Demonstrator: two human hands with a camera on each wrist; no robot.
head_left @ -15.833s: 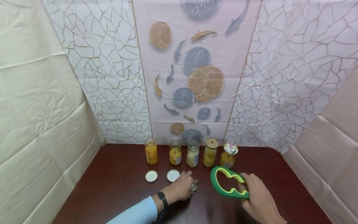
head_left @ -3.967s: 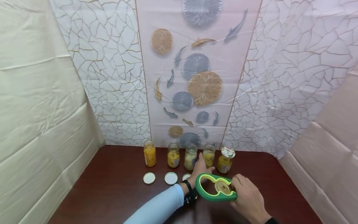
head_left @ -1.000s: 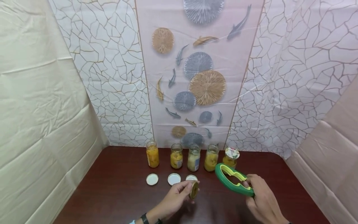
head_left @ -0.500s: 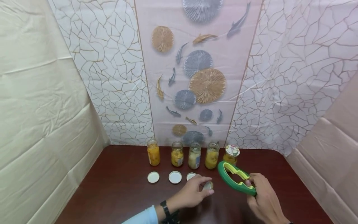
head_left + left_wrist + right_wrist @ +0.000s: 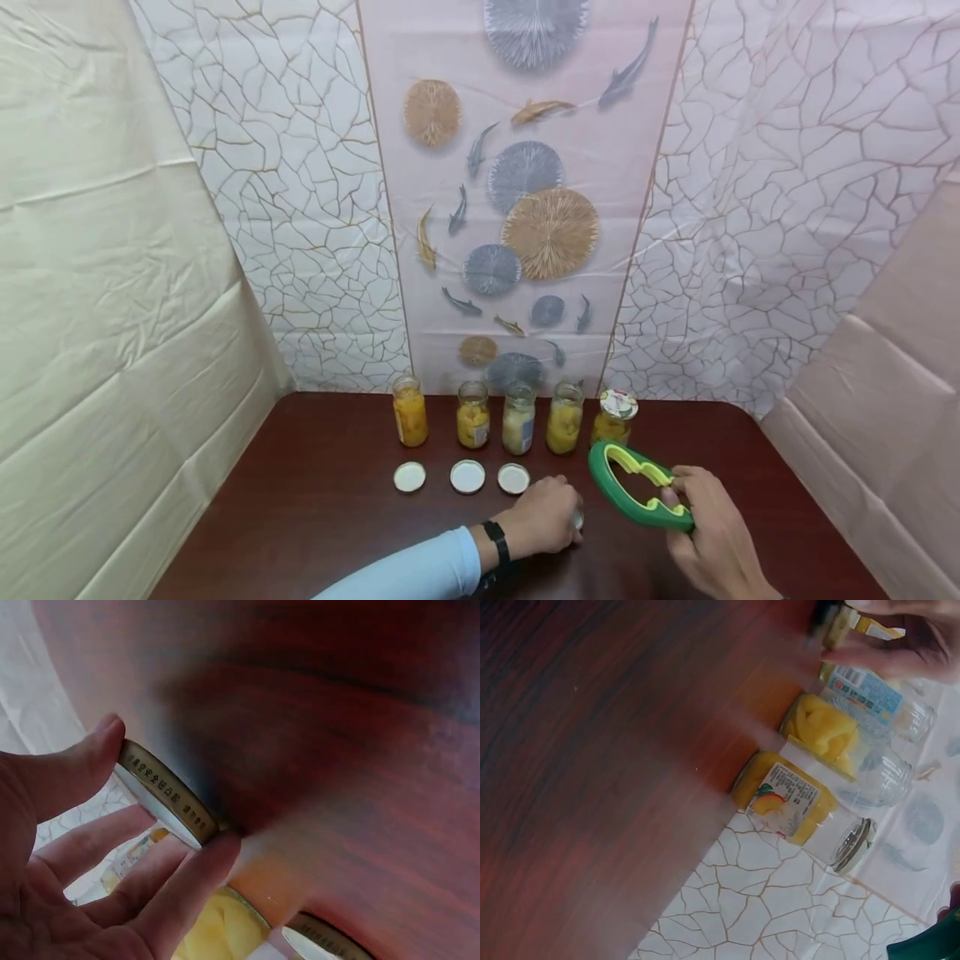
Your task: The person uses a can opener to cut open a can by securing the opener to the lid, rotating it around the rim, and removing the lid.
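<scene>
My left hand (image 5: 546, 515) pinches a gold jar lid (image 5: 169, 793) by its rim, between thumb and finger. In the left wrist view the lid is tilted, its pale inside facing the jars. It is low over the table, right of the row of lids; contact with the table cannot be told. My right hand (image 5: 712, 529) grips a green jar opener (image 5: 630, 500) with a yellow-green inner edge, held above the table. Behind it stands a jar with a patterned lid (image 5: 618, 404). Left of that jar is a lidless jar of yellow fruit (image 5: 564, 423).
Further left stand lidless jars of white fruit (image 5: 518, 423), yellow fruit (image 5: 472, 421) and orange fruit (image 5: 409, 417). Three lids lie pale side up before them: a left lid (image 5: 409, 477), a middle lid (image 5: 467, 477) and a right lid (image 5: 513, 478). A patterned cloth hangs behind the table.
The fourth jar's gold lid came off, lay in the opener, then passed to my left hand. That hand has since turned over and moved right with it. The right hand stays nearly still.
</scene>
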